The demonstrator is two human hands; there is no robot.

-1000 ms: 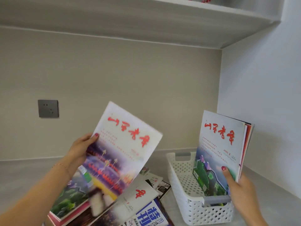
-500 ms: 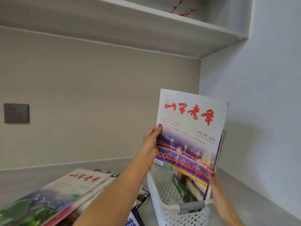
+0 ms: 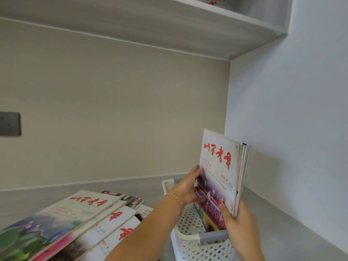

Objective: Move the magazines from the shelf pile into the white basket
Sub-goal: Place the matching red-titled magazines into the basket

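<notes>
Both hands on a bunch of magazines point(image 3: 221, 170) standing upright over the basket point(image 3: 190, 240), lower ends down inside it near the right wall. Left hand point(image 3: 187, 189) pressed flat against the front cover's left edge, fingers point(image 3: 194, 171) wrapped onto that edge, red string bracelet point(image 3: 174, 197) on the wrist. Right hand point(image 3: 238, 218) clamped on the bunch's lower right corner, thumb across the front cover, remaining fingers hidden behind the spines. Front cover white on top with red brush characters and "2025 10", a purple night street scene below; several more issues packed tight behind it, edges showing at the right. White perforated basket sitting on the grey counter point(image 3: 282, 223) close to the corner of the walls, grey handle point(image 3: 213, 237) at its near end. Pile point(image 3: 75, 223) of remaining magazines lying flat and fanned on the counter left of the basket, well apart from the held bunch, top issue with the same red title above green and purple artwork, blurred. Grey socket point(image 3: 9, 124) on the back wall at far left. Shelf point(image 3: 169, 21) overhead, with red berries point(image 3: 216, 0) just visible on top.
</notes>
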